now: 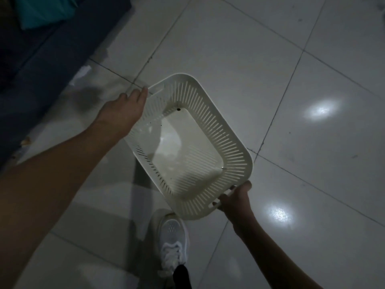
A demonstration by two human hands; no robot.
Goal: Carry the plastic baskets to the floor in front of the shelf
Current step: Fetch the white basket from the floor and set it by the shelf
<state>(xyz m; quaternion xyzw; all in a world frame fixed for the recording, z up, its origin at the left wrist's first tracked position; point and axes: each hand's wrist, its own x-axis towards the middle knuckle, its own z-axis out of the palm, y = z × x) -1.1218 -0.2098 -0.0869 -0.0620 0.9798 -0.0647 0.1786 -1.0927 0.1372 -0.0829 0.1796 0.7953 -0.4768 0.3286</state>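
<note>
A white plastic basket (210,130) with slotted walls sits in the middle of the frame, held up above the tiled floor (312,59) by both bare hands. It is rectangular with rounded corners, turned at an angle so one short end points to the upper left and the other to the lower right. Its inside is empty apart from a small dark speck near the upper edge of the bottom. No brand, label or writing can be read on it.

The left hand (125,109) is at the upper-left short end, its fingers curled over the rim beside the handle cutout. The right hand (235,200) is closed around the handle at the lower-right short end, with the thumb on top of the rim and the fingers hidden beneath.

Below the basket, at the lower middle of the frame, a white laced shoe (174,236) stands on the floor. Two bright light reflections show on the tiles at the right. In the upper left lies dark blue furniture (41,59) with something teal (45,9) on it.
</note>
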